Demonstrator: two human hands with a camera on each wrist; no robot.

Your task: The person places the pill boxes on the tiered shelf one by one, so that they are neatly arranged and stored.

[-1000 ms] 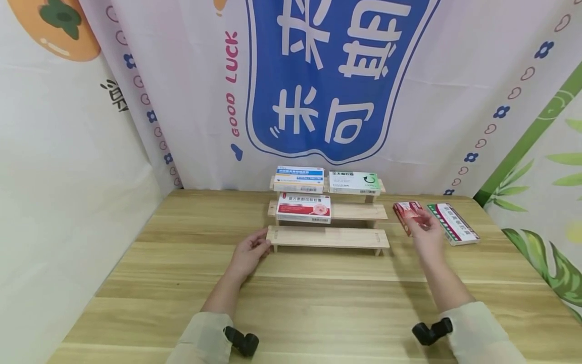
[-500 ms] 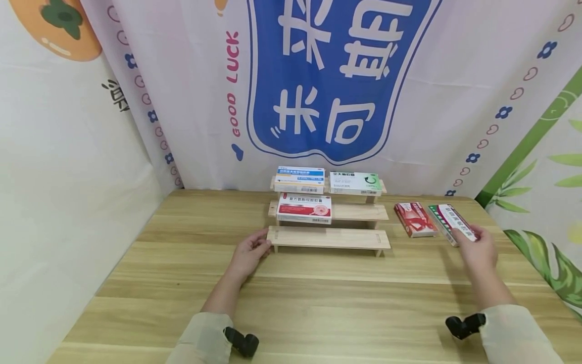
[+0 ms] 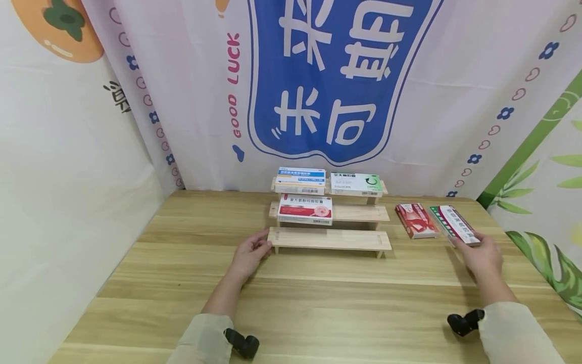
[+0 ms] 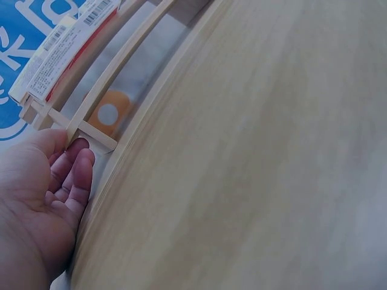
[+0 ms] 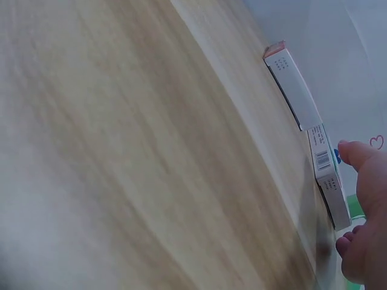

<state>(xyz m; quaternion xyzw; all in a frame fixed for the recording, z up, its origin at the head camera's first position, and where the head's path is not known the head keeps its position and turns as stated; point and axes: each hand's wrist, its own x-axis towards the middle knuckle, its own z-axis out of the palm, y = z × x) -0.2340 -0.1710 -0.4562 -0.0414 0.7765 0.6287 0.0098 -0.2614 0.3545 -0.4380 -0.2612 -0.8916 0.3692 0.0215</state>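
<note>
- While the left hand is resting against the left end of the pale three-step wooden rack, fingers loosely curled at the bottom step's corner and gripping nothing, the right hand is closing thumb and fingers on the near end of the flat green-and-white cardboard box.
- This box is lying flat on the light wood-grain table, right of the rack, its long axis running from the person's hand away and slightly leftward.
- Just beside it, nearly parallel, the flat red-and-white cardboard box is lying.
- Three more rectangular cartons are sitting on the rack's upper steps.
- Right-wrist view: the thumb is lying on the top face of the held box.
</note>
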